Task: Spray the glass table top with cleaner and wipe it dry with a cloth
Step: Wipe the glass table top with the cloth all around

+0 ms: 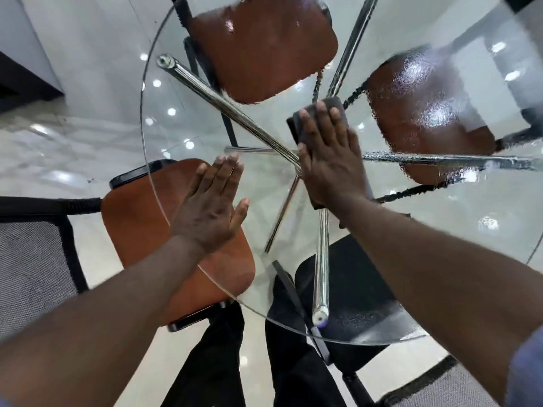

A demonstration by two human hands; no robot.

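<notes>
Glass table top (164,121): round and clear, seen from directly above, filling the middle of the view.
Right hand (332,160): flat at the centre of the glass table top, fingers straight and close together, palm pressing down on the cloth; nothing is gripped.
Cloth (295,123): dark and folded, lying on the glass at its centre beneath the right hand, its edges showing past the fingertips and along the thumb side.
Left hand (211,212): laid flat on the glass near its left rim, fingers straight and together, thumb spread out, holding nothing.
Cleaner film (426,113): a rippled wet layer over the far and right parts of the glass; the near and left parts look clear.
Chrome legs (223,101): shiny tubes under the glass, meeting below its centre and running out toward the rim.
Brown chair seats (264,45): three, tucked under the glass at its far, right and left sides.
Black chair (361,295): under the near rim of the glass.
Dark trousers (223,362): the person's legs, just outside the near rim.
</notes>
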